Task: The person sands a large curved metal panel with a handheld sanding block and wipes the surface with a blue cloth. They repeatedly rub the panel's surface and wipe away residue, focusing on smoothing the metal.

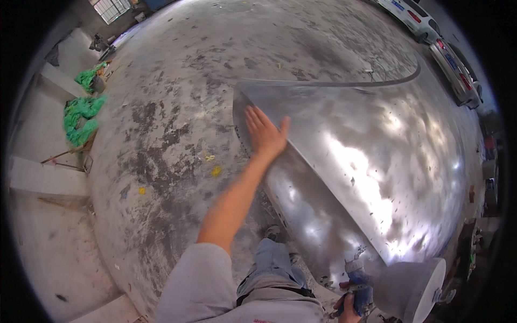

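Observation:
A large silver-grey car body panel (377, 161), likely a hood, stretches from the middle to the right, with bright, blotchy reflections and a raised crease along its near-left side. Over its left edge, my left hand (265, 132) lies flat with fingers stretched out and thumb apart, holding nothing; whether the palm touches the surface I cannot tell. At the lower right, my right hand (350, 309), partly cut off by the frame, grips a blue spray gun (363, 293). The gun's big pale cup (401, 288) with a lid leans to the right and hides the panel's near corner.
Patchy, stained concrete floor (156, 134) surrounds the panel. Along the left wall are crumpled green plastic sheets (81, 118) and low white ledges (48, 177). Two parked cars, a white one (412, 19) and a silver one (455, 70), stand at the far right. Yellow scraps (216, 171) dot the floor.

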The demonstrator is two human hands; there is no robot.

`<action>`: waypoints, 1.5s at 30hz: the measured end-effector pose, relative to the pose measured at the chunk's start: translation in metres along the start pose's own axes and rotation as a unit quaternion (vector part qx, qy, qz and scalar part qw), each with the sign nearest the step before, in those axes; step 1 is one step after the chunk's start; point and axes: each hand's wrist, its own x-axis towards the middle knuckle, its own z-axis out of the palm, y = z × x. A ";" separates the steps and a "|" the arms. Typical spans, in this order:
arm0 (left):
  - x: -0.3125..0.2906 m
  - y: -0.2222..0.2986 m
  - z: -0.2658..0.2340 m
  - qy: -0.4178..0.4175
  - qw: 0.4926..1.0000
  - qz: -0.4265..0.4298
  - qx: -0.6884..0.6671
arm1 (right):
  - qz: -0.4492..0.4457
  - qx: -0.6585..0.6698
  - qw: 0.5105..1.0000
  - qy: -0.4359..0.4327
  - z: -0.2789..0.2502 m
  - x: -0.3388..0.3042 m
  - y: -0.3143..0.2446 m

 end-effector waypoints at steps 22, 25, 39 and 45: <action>0.018 -0.039 -0.007 0.029 0.975 0.217 0.049 | 0.032 -0.039 0.998 -0.025 0.037 0.026 -0.021; -0.038 -0.014 -0.019 -0.093 0.958 0.272 0.014 | 0.034 -0.042 0.998 -0.027 0.042 0.028 -0.022; -0.181 0.087 -0.016 -0.257 0.889 0.350 0.145 | -0.013 -0.019 0.999 0.033 0.028 -0.013 -0.022; -0.220 0.110 -0.026 -0.316 0.838 0.443 -0.042 | -0.009 0.026 0.999 0.023 0.025 -0.019 -0.018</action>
